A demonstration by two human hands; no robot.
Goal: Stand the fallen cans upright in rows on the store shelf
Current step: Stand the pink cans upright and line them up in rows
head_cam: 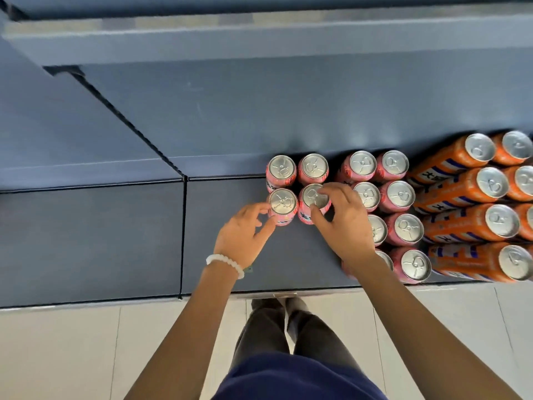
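Note:
Several pink cans stand upright on the grey-blue shelf. Two of them form a back pair near the shelf's rear. In front of these stand a left pink can and a right pink can. My left hand, with a white bead bracelet on the wrist, pinches the left can's side with thumb and fingers. My right hand grips the right can from above, fingers curled over its rim and thumb on its near side. More pink cans stand in two rows to the right, partly hidden by my right hand.
Tall orange cans stand in rows at the far right. A shelf divider seam runs front to back left of my hands. Bare shelf lies left of the seam. Pale floor tiles lie below the shelf edge.

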